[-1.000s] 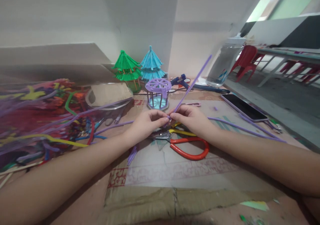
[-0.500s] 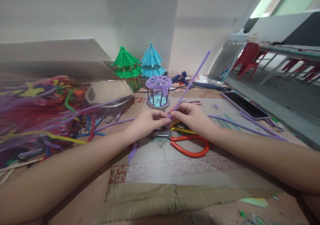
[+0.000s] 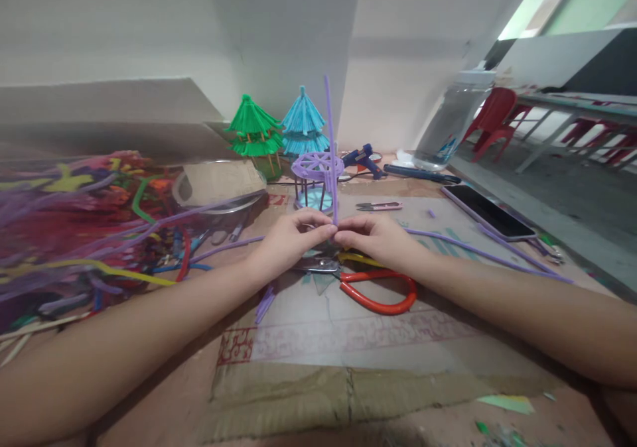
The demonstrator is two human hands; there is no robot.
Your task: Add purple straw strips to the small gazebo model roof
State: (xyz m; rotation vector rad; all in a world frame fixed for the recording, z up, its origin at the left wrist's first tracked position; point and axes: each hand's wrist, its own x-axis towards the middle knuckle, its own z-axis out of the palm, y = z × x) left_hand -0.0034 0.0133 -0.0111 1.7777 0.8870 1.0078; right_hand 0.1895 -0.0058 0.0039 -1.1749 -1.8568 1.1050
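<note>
A purple pipe cleaner [image 3: 329, 122] stands nearly upright, its lower end pinched between the fingertips of both hands. My left hand [image 3: 301, 233] closes on it from the left, and my right hand [image 3: 371, 235] from the right, the fingertips almost touching. Just behind the hands is a small purple pavilion model [image 3: 314, 167] with a spoked top and pale blue base, partly covered by the pipe cleaner. Below the hands lie scissors with red handles [image 3: 388, 308]. Short purple pipe cleaner pieces [image 3: 265, 303] rest near my left wrist.
Green [image 3: 251, 125] and blue [image 3: 302, 122] tiered roof models stand at the back. Beside them are a blue glue gun [image 3: 365, 160], pink-handled snips [image 3: 385, 206], a clear plastic bottle [image 3: 450, 122] and a phone [image 3: 488, 211]. A pile of coloured pipe cleaners [image 3: 89, 228] spreads on the left.
The pipe cleaner has swung from a rightward slant to nearly upright. My right hand has shifted slightly, and its fingertips now meet the left ones at the lower end.
</note>
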